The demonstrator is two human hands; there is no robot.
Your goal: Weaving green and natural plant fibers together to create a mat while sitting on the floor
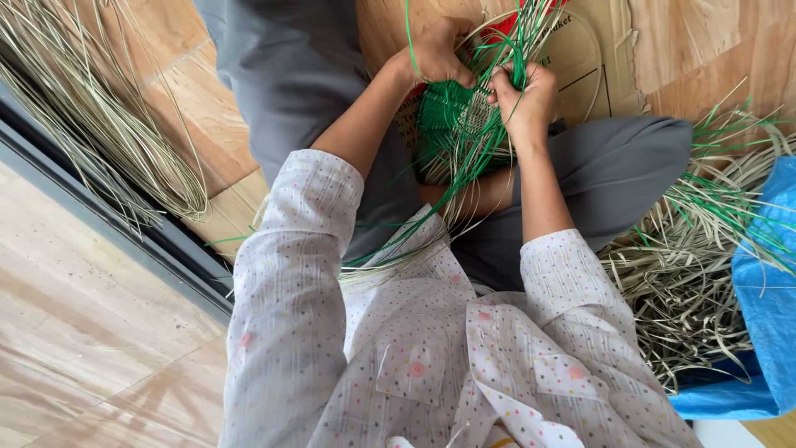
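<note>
dotted sleeves (290, 332) lead to both hands on green weaving (452, 124).
left hand (435, 54) and right hand (524, 98) pinch light, springy strips; best held near the woven edge.

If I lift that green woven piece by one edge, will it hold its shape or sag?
The green woven piece would probably flex but largely keep its form, since its weave looks tight. The loose strands trailing from it curve and droop, so they would likely flop and snag. It seems light: the left hand and right hand grip it only at the top.
</note>
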